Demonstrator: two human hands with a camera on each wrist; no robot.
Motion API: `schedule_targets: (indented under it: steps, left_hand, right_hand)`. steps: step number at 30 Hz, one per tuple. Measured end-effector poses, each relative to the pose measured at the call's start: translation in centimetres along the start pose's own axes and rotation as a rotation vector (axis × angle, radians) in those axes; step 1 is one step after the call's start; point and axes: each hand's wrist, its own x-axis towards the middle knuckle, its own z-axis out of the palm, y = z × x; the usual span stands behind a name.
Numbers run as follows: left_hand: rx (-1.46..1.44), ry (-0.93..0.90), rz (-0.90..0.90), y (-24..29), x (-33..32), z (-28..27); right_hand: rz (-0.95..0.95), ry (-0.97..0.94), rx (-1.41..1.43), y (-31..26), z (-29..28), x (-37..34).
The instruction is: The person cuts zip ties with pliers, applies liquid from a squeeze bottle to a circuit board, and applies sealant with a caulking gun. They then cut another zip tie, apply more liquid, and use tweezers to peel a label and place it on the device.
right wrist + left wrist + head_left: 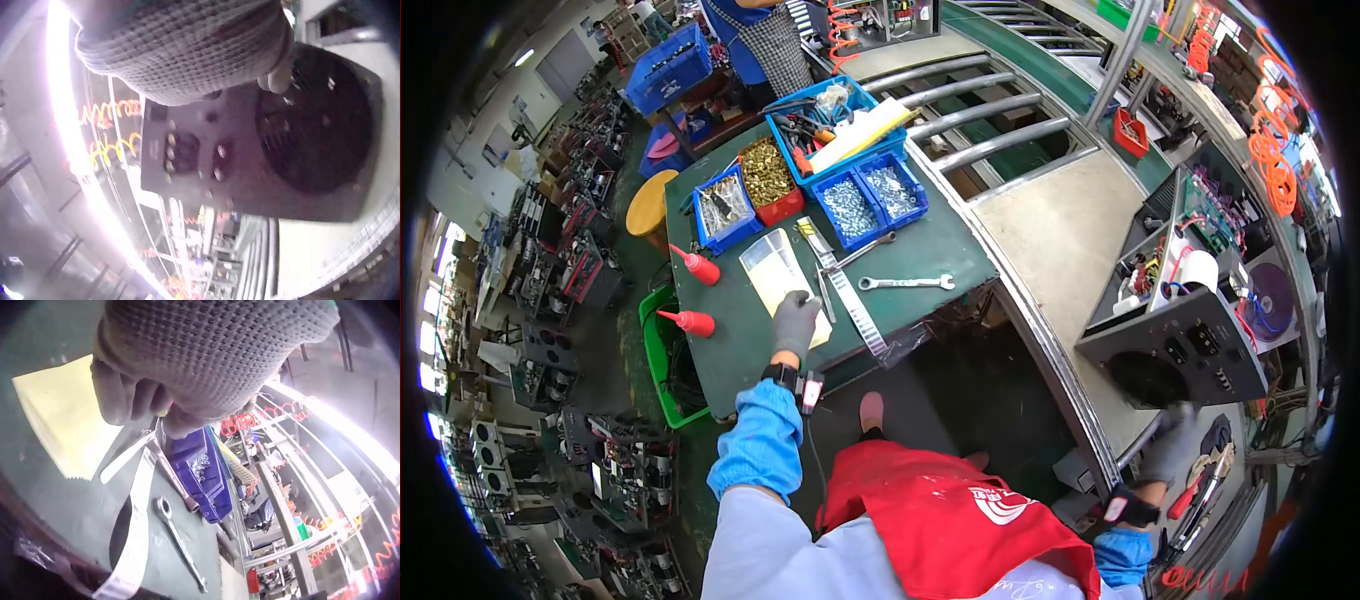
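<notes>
On the green table, the gloved left hand (797,325) lies over the lower part of a yellow paper pad (772,270); its fingers look bent in the left wrist view, and whether they grip anything is hidden. Right of it are a label strip (852,300), a thin tool and a wrench (907,283). The gloved right hand (1170,445), blurred, is beside the lower edge of a black metal panel (1190,350) of an opened device. In the right wrist view that hand (187,53) covers part of the panel near its round grille (319,125); its grip cannot be told.
Blue bins of screws (847,208), a red bin of brass parts (767,180) and a blue tool tray (840,130) stand at the table's back. Two red bottles (697,266) lie at its left. A roller conveyor (990,120) runs behind; tools with red handles (1185,498) lie near the right hand.
</notes>
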Motion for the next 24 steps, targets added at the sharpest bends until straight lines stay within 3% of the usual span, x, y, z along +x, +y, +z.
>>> schedule_targets:
  steps: [1, 2, 3, 5, 7, 10, 11, 14, 17, 19, 22, 24]
  left_hand:
    - [0.169, 0.011, 0.054, 2.5, 0.6, -0.9]
    - [0.205, -0.034, 0.034, 3.5, 1.9, -0.9]
    - [0.271, -0.059, 0.039, 4.2, 2.9, -0.8]
    - [0.394, -0.137, 0.034, 4.6, 4.9, 0.2]
    - [0.482, -0.229, 0.01, 4.4, 5.8, 1.2]
    - [0.272, -0.177, -0.041, 4.5, 4.7, 0.4]
    - [0.085, -0.215, -0.116, 4.4, 4.2, -0.2]
    - [-0.419, -0.479, -0.402, 3.4, 1.6, -0.8]
    - [-0.379, -0.423, -0.416, 5.0, -0.4, -1.0]
    - [-0.451, -0.403, -0.338, 2.4, -0.3, 0.2]
    - [-0.556, -0.481, -0.335, 2.0, -0.5, -0.1]
    - [-0.519, -0.599, -0.307, 2.2, 0.1, -1.1]
  right_hand:
    - [-0.032, -0.109, -0.096, 3.4, 0.9, -0.5]
    - [0.017, -0.263, -0.173, 0.9, 5.4, -5.6]
    - [0.028, -0.419, -0.146, 2.1, 8.4, -7.6]
    - [0.268, -0.796, -0.058, 1.4, 15.1, -12.3]
    - [0.435, -0.972, -0.051, 0.1, 21.3, -16.6]
    - [0.348, -1.188, -0.189, 1.4, 29.0, -20.5]
    - [0.302, -1.255, -0.236, 2.2, 31.4, -21.4]
    - [0.264, -1.356, -0.352, 2.9, 37.5, -24.3]
    - [0.225, -1.478, -0.444, 4.2, 42.1, -26.4]
    - [0.194, -1.542, -0.55, 3.1, 43.8, -27.4]
    - [0.47, -1.448, -0.577, 0.2, 44.8, -28.2]
    - [0.208, -1.342, -0.739, 2.9, 45.3, -27.5]
